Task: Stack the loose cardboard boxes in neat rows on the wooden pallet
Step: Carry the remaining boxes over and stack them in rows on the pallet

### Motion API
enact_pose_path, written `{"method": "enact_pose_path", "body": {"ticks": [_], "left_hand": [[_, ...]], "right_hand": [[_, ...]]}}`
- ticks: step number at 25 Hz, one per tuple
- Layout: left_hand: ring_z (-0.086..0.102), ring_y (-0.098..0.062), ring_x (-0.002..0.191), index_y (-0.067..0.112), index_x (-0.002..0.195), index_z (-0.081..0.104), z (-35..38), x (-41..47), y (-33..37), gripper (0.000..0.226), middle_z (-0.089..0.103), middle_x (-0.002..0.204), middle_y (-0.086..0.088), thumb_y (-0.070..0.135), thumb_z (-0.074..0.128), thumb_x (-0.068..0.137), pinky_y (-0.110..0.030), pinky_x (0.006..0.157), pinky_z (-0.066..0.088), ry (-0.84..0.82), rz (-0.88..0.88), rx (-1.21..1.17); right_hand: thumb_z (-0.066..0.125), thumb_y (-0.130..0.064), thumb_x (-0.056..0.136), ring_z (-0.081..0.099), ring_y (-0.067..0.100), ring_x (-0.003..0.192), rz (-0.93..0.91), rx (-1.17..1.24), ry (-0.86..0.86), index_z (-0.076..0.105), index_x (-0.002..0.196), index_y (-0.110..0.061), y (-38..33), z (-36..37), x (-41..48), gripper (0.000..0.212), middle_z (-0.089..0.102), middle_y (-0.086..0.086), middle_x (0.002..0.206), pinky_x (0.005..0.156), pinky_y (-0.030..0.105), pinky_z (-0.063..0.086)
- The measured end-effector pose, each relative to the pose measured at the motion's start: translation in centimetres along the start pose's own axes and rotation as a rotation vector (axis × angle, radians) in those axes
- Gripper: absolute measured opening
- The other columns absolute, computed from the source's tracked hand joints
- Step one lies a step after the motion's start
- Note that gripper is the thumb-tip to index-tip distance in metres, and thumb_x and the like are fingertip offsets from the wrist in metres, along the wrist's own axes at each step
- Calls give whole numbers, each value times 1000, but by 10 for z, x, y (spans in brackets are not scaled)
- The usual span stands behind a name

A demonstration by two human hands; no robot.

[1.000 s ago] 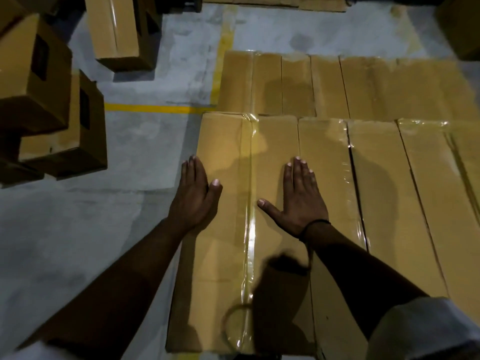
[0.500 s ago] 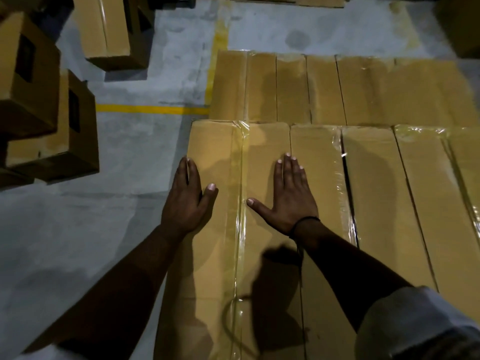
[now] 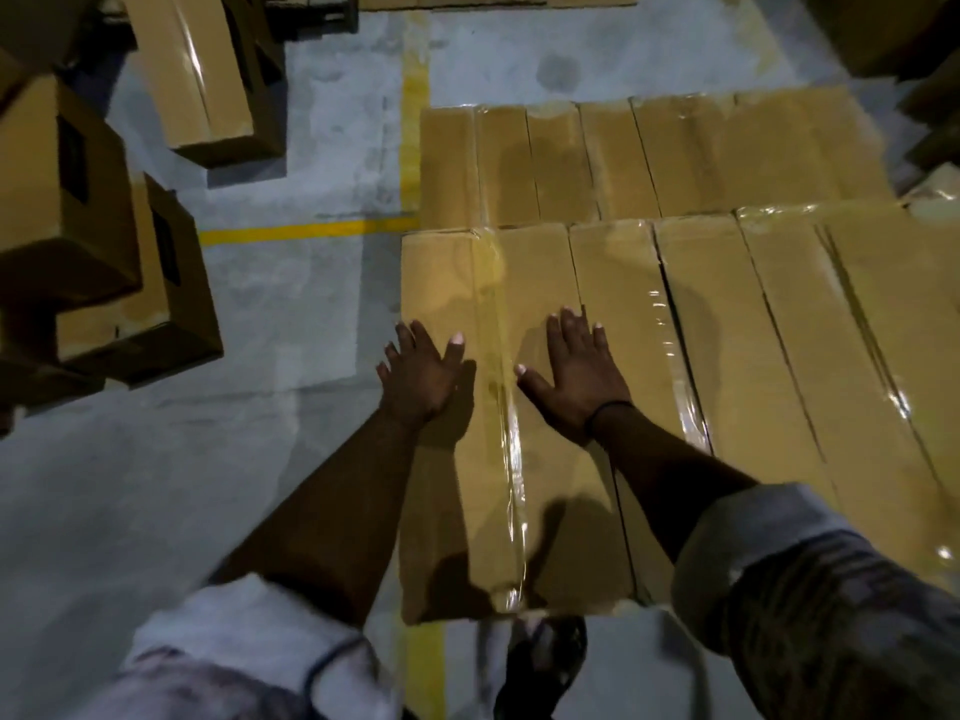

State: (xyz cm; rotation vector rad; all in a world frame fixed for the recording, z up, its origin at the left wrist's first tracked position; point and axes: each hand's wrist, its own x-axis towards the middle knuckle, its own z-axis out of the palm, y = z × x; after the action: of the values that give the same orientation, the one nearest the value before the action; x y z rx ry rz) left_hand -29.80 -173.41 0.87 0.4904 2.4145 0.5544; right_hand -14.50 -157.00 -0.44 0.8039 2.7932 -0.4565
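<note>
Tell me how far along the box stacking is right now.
Done: a far row and a near row of boxes lie side by side. In hand: the left hand and right hand lie flat on the end box of the near row. Left: loose boxes sit on the floor to the left. The pallet itself is hidden.

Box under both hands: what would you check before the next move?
1. Left hand and right hand flat on the box: ok.
2. Far end level with the neighbour box: ok.
3. Side gap to that neighbour closed: ok.
4. Tape seam intact: ok.
5. Pallet under the box: hidden, cannot tell.
6. All boxes stacked: not ok, loose boxes lie on the floor to the left.
</note>
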Motion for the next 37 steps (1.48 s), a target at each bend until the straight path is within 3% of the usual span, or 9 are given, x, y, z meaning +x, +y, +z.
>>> {"method": "enact_pose_path", "body": {"ticks": [4,8,16,20,23,25,27,37], "left_hand": [[9,-35,155,14,162,1,-7,-125,-31,80,3,169,-16,59,32,104,-54,123,7,29,74,-69],[15,-32,155,15,163,10,-64,-202,-72,81,13,169,-11,63,33,100,-48,125,9,96,86,-161],[19,-16,155,23,162,20,-213,-298,-165,76,18,169,0,61,42,100,-33,124,17,268,209,-259],[16,-11,154,29,161,24,-267,-334,-210,75,14,169,4,64,42,97,-22,113,17,340,169,-315],[20,-12,153,31,159,28,-284,-351,-237,72,20,168,4,64,44,97,-25,116,19,413,130,-364],[27,-14,151,32,158,32,-294,-355,-250,72,27,166,4,67,44,96,-37,122,26,457,114,-417],[37,-17,146,33,155,36,-301,-351,-258,70,35,162,5,69,45,95,-47,119,35,488,84,-456],[49,-17,137,33,149,46,-348,-252,-258,61,45,155,5,65,48,96,-45,112,44,482,57,-480]], "right_hand": [[29,-65,101,3,24,157,-82,22,83,19,161,-14,-54,-13,-92,79,8,10,170,127,41,-5],[31,-63,100,13,29,155,-44,182,171,37,155,-14,-139,-48,-152,74,22,11,167,127,44,2],[35,-65,97,21,30,153,-149,342,265,48,148,-19,-313,-94,-196,69,34,7,162,126,47,12],[31,-72,93,25,28,152,-273,361,252,49,148,-23,-395,-103,-190,75,37,5,160,124,48,16],[41,-67,96,25,26,151,-347,386,219,48,148,-25,-440,-103,-189,68,37,2,161,124,46,16],[46,-62,99,24,24,151,-409,370,196,47,149,-25,-461,-104,-187,62,36,1,161,124,43,15],[46,-62,99,25,23,151,-453,357,179,47,149,-25,-473,-105,-181,63,38,0,160,122,41,16],[32,-74,90,40,22,142,-444,353,210,55,143,-24,-484,-109,-71,76,51,1,151,117,41,31]]}}
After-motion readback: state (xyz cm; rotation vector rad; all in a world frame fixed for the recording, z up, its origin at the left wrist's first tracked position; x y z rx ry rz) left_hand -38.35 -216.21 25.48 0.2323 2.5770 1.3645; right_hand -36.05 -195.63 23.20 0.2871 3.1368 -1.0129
